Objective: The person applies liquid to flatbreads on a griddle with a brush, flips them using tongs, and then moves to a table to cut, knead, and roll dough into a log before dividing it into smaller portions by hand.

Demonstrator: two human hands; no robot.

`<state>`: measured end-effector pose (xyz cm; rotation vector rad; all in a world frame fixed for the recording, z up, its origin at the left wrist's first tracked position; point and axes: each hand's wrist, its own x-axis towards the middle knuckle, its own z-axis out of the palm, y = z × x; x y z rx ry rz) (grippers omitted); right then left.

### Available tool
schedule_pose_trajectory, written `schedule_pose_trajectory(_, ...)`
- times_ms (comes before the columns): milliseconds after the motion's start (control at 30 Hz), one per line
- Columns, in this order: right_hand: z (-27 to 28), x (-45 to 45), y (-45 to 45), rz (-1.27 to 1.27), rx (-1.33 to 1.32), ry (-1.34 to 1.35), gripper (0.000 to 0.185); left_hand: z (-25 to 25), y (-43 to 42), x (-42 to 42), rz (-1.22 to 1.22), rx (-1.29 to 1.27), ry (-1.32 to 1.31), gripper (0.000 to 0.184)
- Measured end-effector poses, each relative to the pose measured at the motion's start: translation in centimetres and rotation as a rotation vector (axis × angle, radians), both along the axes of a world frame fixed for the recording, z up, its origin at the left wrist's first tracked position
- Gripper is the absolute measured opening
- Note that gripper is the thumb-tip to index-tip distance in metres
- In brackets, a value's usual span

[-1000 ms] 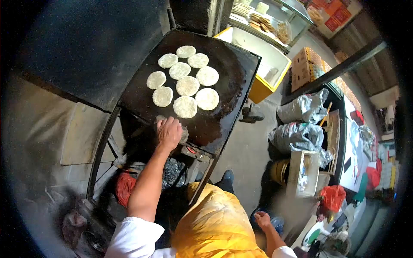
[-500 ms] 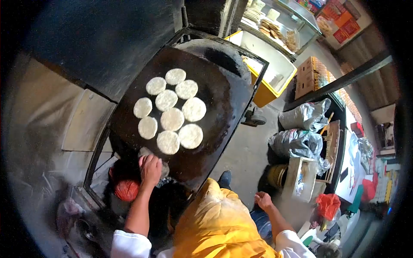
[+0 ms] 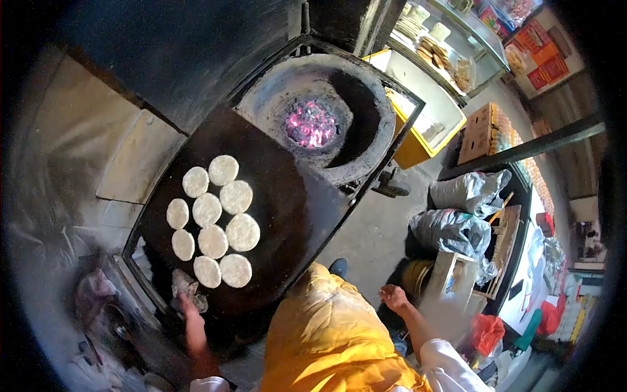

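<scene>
Coals (image 3: 312,124) newly bare beyond the now-nearer griddle (image 3: 281,196), left hand (image 3: 186,304) tight on cloth (image 3: 183,281), right hand (image 3: 394,297) loosely fisted, empty

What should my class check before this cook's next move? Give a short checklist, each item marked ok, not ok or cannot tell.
1. Hand protected: ok. The left hand grips a bunched cloth at the griddle's near corner.
2. Flatbreads all on the griddle: ok. Ten pale rounds lie on it, none hanging over an edge.
3. Fire alight: ok. The coals glow.
4. Coals covered: not ok. They lie exposed beyond the griddle's far edge.
5. Right hand away from the heat: ok. It is off to the right, apart from the griddle.
6. Undersides browned: cannot tell. They face down.
</scene>
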<state>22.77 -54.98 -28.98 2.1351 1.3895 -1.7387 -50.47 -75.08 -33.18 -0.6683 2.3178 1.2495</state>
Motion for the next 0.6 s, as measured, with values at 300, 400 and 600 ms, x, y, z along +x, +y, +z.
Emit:
schedule_pose_trajectory(300,-5.3,3.6,1.5,0.204,0.136,-0.015,0.035,0.3,-5.6,-3.6,-0.561,-0.376,0.221,0.072)
schedule_pose_trajectory(400,-3.3,2.9,3.1,0.209,0.165,-0.019,0.039,-1.5,-6.8,-4.1,-0.251,0.1,0.125,0.058)
schedule_pose_trajectory(600,-1.0,2.8,5.6,0.317,-0.001,-0.18,0.037,-2.8,-6.8,-4.4,-0.073,0.29,0.015,0.071)
